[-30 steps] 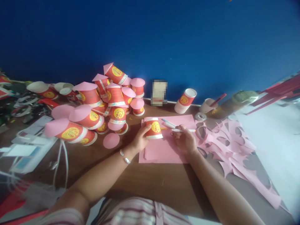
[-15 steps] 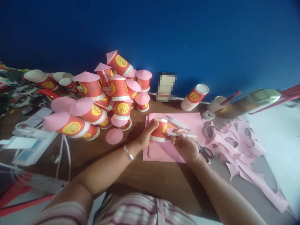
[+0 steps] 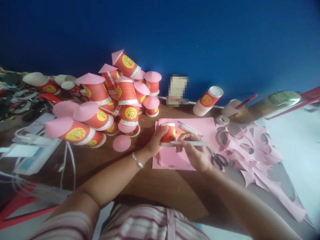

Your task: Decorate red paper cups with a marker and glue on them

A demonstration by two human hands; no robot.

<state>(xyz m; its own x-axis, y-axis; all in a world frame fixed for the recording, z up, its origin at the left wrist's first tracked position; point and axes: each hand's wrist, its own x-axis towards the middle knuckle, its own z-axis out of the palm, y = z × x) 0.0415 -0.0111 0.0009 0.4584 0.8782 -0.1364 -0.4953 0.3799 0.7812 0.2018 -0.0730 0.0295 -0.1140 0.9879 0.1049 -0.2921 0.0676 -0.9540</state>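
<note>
**Red paper cup with a yellow emblem (image 3: 168, 135) in one hand, slim white pen (image 3: 197, 143) in the other**

Your left hand (image 3: 155, 141) was closed around the red paper cup, holding it above the stacked pink paper sheets (image 3: 175, 161) on the brown wooden worktop (image 3: 140, 186). Your right hand (image 3: 195, 154) gripped the slim white pen between thumb and fingers, with its tip at the cup's lower white edge; you could not tell whether it touched. Blue-and-white pens (image 3: 190, 128) lay on the sheets, beyond your right hand.

The black-handled scissors (image 3: 219, 161) lay just beside that hand, their blades partly hidden. Farther right, you had cut pink paper scraps (image 3: 257, 153) spread out. Behind them stood a pale cup (image 3: 230, 108) holding a red stick-like item (image 3: 247, 100), with a white tape roll (image 3: 223, 120) in front. Nested red-and-white cups (image 3: 208, 100) leaned near the blue wall (image 3: 150, 30). To your left, a heap of red cups with pink cone tops (image 3: 127, 91) filled part of the worktop, and a loose pink paper cone (image 3: 122, 143) lay in front of it.
</note>
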